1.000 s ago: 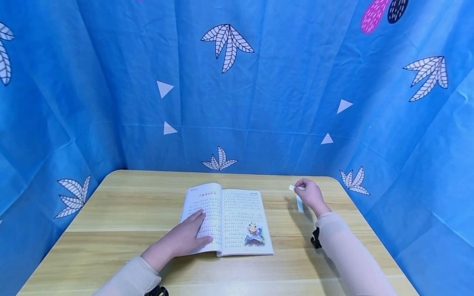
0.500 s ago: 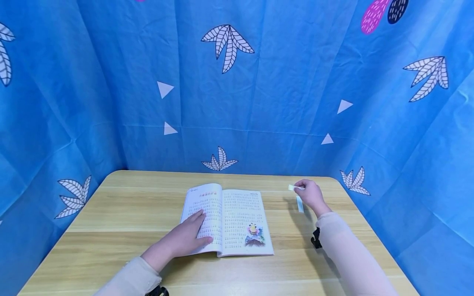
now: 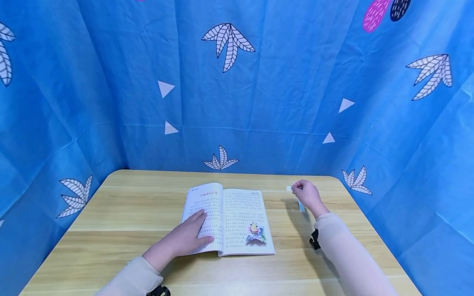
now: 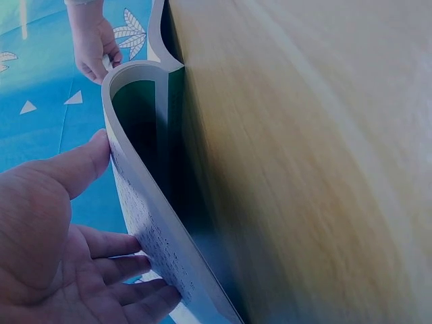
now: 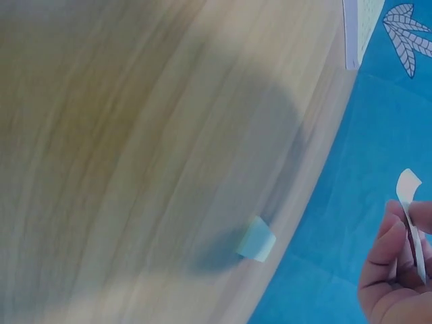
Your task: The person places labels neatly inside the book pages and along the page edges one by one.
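Note:
An open book with printed pages and a bee picture lies on the wooden table. My left hand rests on its left page, fingers spread and fairly straight. In the left wrist view the fingertips touch the page, which curves up from the table. To the right of the book, my right hand pinches a short pale paper strip between thumb and fingers, above the tabletop. Under that hand a light blue paper strip lies on the table, partly hidden in the head view.
The wooden table has rounded far corners. A blue patterned curtain hangs behind it and along both sides. A black strap is around the right wrist.
My right hand has shifted slightly left with the pale strip, and less of that strip shows in the head view. The left hand and the book stay in place.

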